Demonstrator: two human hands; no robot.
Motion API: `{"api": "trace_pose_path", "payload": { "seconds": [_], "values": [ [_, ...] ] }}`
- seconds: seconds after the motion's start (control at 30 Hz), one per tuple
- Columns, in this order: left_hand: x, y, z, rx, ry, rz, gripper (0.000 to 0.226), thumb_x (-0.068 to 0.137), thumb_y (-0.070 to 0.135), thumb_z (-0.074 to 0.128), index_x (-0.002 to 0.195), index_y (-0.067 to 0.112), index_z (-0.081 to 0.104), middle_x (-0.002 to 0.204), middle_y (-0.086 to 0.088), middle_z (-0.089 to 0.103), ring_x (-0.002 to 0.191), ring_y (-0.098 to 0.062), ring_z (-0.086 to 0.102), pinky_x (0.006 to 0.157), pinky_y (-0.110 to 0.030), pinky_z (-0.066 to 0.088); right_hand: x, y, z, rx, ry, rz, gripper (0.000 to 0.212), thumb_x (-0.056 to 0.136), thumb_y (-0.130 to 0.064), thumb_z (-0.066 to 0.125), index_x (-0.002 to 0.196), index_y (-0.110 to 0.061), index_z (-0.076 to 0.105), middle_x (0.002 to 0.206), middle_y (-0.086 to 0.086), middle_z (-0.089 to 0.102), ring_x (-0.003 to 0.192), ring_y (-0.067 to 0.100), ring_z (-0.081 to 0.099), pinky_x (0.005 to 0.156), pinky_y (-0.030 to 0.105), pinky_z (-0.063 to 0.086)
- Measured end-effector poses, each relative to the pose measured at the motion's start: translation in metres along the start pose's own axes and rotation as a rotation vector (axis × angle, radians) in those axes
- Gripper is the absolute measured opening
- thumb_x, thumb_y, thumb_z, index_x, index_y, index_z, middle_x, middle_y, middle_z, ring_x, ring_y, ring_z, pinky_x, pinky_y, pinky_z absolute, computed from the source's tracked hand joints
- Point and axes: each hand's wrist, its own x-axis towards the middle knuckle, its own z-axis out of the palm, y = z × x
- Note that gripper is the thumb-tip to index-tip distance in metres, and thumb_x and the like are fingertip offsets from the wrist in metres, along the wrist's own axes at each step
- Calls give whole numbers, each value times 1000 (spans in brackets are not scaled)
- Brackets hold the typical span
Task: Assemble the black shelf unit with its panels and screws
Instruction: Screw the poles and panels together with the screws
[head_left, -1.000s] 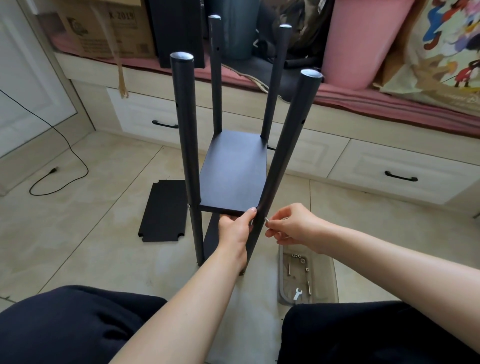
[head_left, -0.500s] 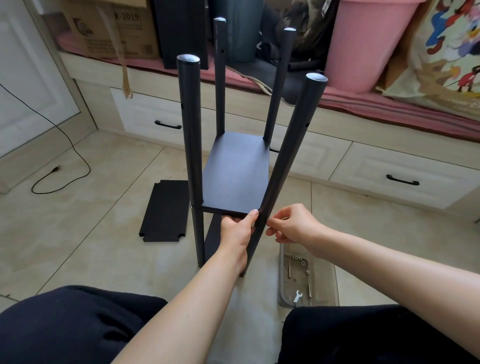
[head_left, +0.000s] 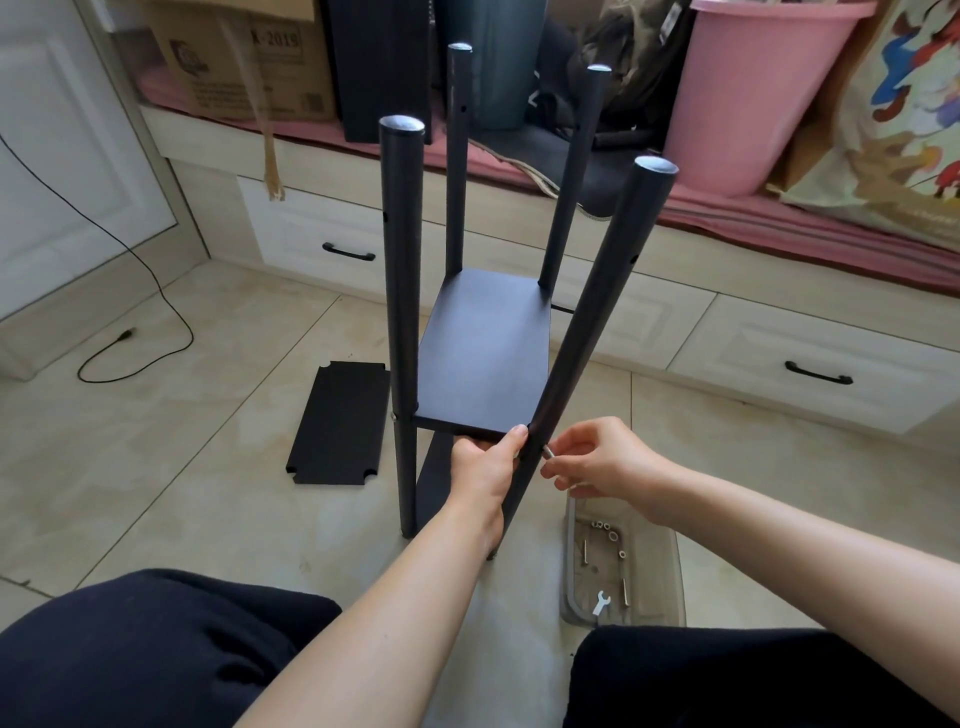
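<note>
The black shelf unit stands on the floor with several round posts; its middle panel (head_left: 483, 353) sits between them, and a lower panel shows beneath. The near right post (head_left: 597, 317) leans outward. My left hand (head_left: 483, 462) grips the panel's near right corner from below, thumb on its edge beside that post. My right hand (head_left: 592, 457) pinches a silver screw (head_left: 548, 452) whose tip sits at the post's right side, level with the panel. A screw head (head_left: 395, 415) shows at the near left post (head_left: 402, 291). A loose black panel (head_left: 340, 423) lies flat on the floor to the left.
A clear plastic tray (head_left: 654, 571) by my right knee holds screws, washers and a small wrench (head_left: 601, 603). Drawers with black handles run along the back under a bench with a cardboard box (head_left: 244, 57) and pink bin (head_left: 748, 88). A black cable (head_left: 130, 353) lies at the left.
My right hand has drawn slightly back from the near right post, so the silver screw now shows between fingers and post. My left hand keeps its hold on the panel corner.
</note>
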Motion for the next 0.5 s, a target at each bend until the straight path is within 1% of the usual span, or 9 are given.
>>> {"api": "trace_pose_path", "payload": {
  "seconds": [0.07,0.13,0.27,0.4,0.5],
  "values": [
    [0,0,0,5,5,-5,39,90,21,75,123,11,58,106,-6,72,97,-22,71,68,-25,54,1,0,0,-24,28,-6,7,88,-10,73,93,-6,70,89,11,76,74,15,69,80,36,60],
    [0,0,0,11,7,-5,38,90,21,75,122,11,58,104,-5,72,95,-21,72,65,-23,54,3,1,0,-14,60,-11,9,86,-10,75,92,-5,71,85,11,76,74,15,70,79,34,61],
    [1,-1,-1,25,11,-7,40,90,22,75,123,10,58,107,-7,71,98,-24,70,70,-27,54,3,2,2,-10,86,-20,12,83,-10,78,91,-3,72,78,8,75,72,15,71,75,31,61],
    [0,-1,0,24,19,-7,40,89,23,76,123,11,57,106,-5,71,96,-21,70,65,-22,53,3,2,1,-16,110,-28,12,80,-10,81,88,-5,73,76,9,75,74,18,73,77,34,62],
    [1,-1,0,21,20,-5,41,89,23,76,123,10,57,106,-6,71,96,-21,70,65,-22,53,3,2,1,-64,133,-60,11,79,-10,81,84,-7,72,72,7,74,69,15,72,75,33,62]
  ]
}}
